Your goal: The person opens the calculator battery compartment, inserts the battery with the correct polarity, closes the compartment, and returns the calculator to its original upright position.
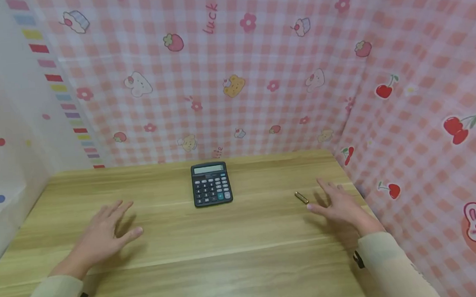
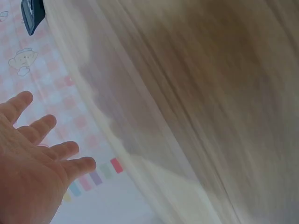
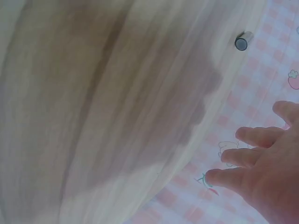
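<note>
A black desk calculator (image 1: 212,184) lies at the back middle of the table, with a 0 on its display; one dark corner of the calculator (image 2: 33,16) enters the left wrist view at the top. My left hand (image 1: 101,236) hovers over the table left of it, fingers spread and holding nothing. On the right lies a small gold-and-dark cylinder (image 1: 301,197), its round grey end (image 3: 241,44) visible in the right wrist view; its exact kind is unclear. Near it, my right hand (image 1: 338,203) is held with fingers extended, the thumb tip close to the cylinder's near end.
The light wood-grain table (image 1: 232,276) stretches between both arms. Behind it hangs a pink checked cloth (image 1: 218,112), and another checked cloth with cherries (image 1: 426,160) runs along the right edge. A whitish dotted cloth (image 1: 7,178) borders the left.
</note>
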A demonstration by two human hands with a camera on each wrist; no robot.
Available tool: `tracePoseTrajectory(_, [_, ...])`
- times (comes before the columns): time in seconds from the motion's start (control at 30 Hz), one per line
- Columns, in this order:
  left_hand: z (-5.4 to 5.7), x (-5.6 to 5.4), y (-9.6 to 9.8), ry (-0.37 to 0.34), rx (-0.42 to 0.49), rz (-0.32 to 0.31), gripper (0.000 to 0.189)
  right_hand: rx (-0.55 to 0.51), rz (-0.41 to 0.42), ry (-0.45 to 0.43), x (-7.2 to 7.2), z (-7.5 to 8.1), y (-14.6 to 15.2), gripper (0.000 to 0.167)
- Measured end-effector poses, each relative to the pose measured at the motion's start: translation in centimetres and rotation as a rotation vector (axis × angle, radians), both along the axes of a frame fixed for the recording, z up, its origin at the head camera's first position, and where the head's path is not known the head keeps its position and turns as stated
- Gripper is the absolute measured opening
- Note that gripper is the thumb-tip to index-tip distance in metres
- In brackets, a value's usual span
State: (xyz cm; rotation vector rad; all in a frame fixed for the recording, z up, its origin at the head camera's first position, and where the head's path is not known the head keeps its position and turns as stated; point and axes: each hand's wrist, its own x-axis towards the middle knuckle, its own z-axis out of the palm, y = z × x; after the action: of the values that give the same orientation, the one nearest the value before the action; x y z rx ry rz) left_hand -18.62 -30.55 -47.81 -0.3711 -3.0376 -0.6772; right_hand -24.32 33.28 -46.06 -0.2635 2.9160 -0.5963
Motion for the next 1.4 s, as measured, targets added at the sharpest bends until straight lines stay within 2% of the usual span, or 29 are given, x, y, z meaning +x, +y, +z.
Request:
tracePoseTrajectory(0.3, [-0.1,0.1,1.0,0.005,0.040,0.000,0.089,-0.078,0.025,0.006,-0.2,-0.4,-0.4,0.106])
tracePoseTrajectory(0.7, [0.0,0.3,1.9,0.027,0.079,0.012,0.085,-0.113,0.019,0.025,0.0,-0.3,-0.7,0.105])
tracePoseTrajectory(1.03, [-0.5,0.8,2.3,0.035,0.149,0.032,0.079,-0.152,-0.003,0.060,0.4,-0.9,-0.4,0.102])
tracePoseTrajectory(1.4, [-0.9,0.5,3.0,0.057,0.236,0.031,0.075,-0.162,-0.018,0.067,0.3,-0.8,-0.7,0.099])
